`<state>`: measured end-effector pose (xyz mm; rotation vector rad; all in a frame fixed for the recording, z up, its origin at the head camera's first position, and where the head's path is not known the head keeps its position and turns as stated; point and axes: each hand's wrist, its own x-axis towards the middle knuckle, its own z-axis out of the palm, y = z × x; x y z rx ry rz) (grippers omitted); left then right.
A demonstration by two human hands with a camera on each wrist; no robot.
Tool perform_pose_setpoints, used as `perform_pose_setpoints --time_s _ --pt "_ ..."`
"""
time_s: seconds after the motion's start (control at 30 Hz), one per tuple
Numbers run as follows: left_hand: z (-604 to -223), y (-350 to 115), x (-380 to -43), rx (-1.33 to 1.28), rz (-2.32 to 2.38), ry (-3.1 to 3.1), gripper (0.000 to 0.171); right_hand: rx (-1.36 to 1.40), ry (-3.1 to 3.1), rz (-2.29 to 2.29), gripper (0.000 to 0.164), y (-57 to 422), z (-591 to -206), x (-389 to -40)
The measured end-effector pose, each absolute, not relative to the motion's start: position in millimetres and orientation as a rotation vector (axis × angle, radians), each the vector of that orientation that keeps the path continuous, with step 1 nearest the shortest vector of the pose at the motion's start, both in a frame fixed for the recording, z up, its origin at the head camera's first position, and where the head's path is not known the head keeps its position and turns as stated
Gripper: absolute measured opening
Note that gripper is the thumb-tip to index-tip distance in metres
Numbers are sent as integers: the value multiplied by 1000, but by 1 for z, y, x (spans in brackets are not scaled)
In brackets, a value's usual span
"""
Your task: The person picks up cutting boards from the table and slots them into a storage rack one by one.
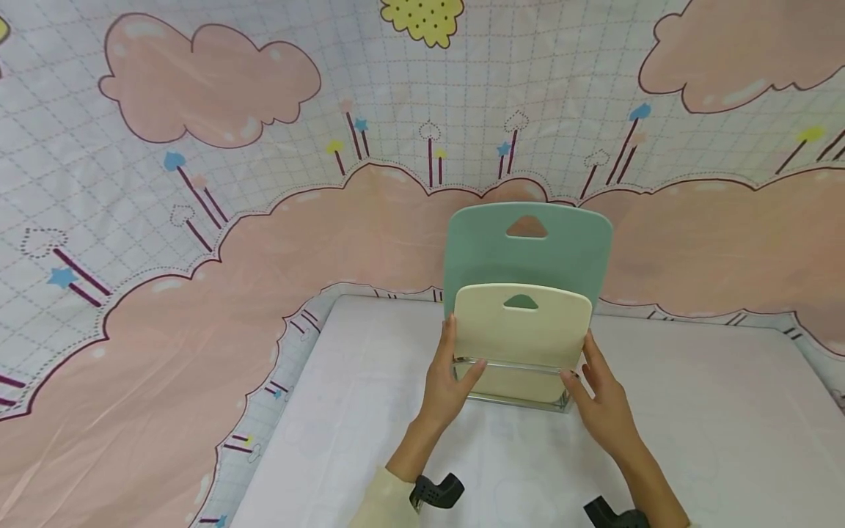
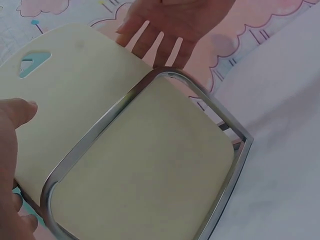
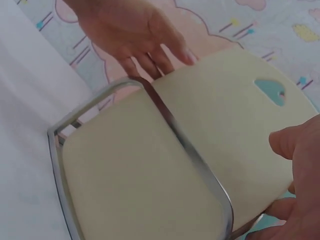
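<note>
A metal rack (image 1: 515,365) stands on the white surface with a small cream cutting board (image 1: 521,334) at its front. Behind it rises a larger green cutting board (image 1: 528,257); both have a handle cut-out. My left hand (image 1: 441,385) is at the left side of the rack, thumb in front and fingers along the edge. On the right side my right hand (image 1: 606,411) lies the same way, thumb near the rack's front bar. The wrist views show mostly straight, spread fingers around the rack (image 3: 182,137); whether they touch it is hard to tell.
The rack stands on a white tabletop (image 1: 343,411). Behind and left of it spreads a patterned cloth (image 1: 330,235) with clouds. Each wrist wears a black camera mount (image 1: 439,491).
</note>
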<state>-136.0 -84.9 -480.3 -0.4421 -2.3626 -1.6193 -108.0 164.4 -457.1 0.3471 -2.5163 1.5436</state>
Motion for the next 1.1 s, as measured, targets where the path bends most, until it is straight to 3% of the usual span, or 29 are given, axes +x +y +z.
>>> perform_pose_setpoints --time_s 0.33,1.1 --pt "-477 -90 -141 -471 -1537 -2421 82 340 -2534 1480 70 170 -454 -113" --pt "-474 -94 -137 -449 -1571 -2425 82 370 -2569 1505 75 175 -449 -115"
